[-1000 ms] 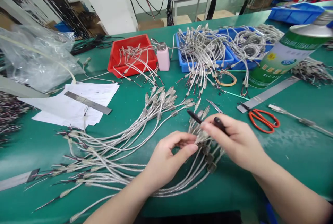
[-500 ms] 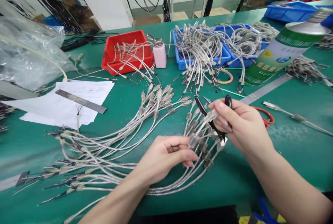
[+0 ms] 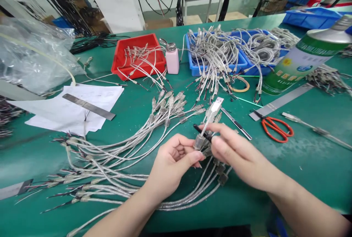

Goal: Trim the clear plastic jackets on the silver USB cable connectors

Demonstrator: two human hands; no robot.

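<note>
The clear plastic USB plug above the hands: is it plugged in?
Out: the plug shows its flat metal tip bare, in no socket; the left hand holds its silvery cable.

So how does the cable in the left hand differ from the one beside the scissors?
The held cable is raised in the left hand; the loose cable lies on the table. The held cable's plug points toward the table's far side, the loose cable's leftward. Both have a thick block behind the plug.

bright, diffuse light leaves glints on the plastic bag (image 3: 41,59).
</note>
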